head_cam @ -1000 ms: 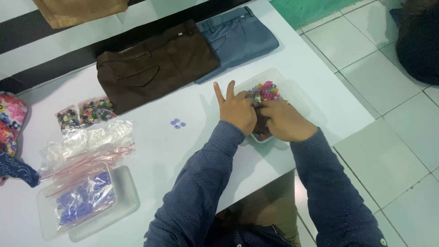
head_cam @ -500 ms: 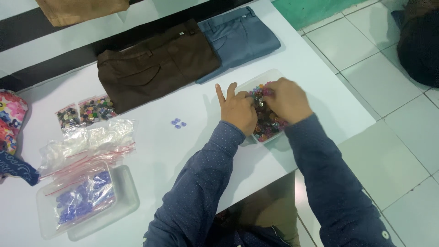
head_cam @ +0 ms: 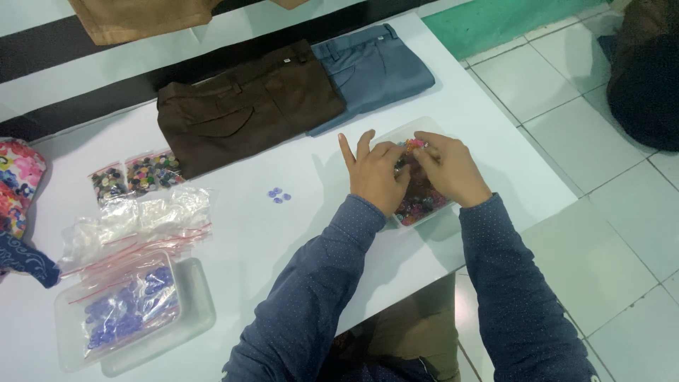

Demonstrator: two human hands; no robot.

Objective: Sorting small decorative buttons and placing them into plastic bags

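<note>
Buttons (head_cam: 417,201) fill the clear tray (head_cam: 431,216) beside the brown trousers (head_cam: 247,106); the right hand (head_cam: 449,166) has moved up, and both hands' fingers (head_cam: 414,145) pinch one.

- The left hand (head_cam: 375,173) and right hand (head_cam: 449,170) cover most of the clear tray (head_cam: 424,212) of mixed buttons; what the fingertips pinch is too small to tell.
- The tan garment (head_cam: 134,15) is cut off by the top edge.
- The floral cloth (head_cam: 18,184) runs out at the left edge.
- The dark shape (head_cam: 647,78) at the right edge is cut off and unclear.
- The desk (head_cam: 240,233) hides the person's lap.
</note>
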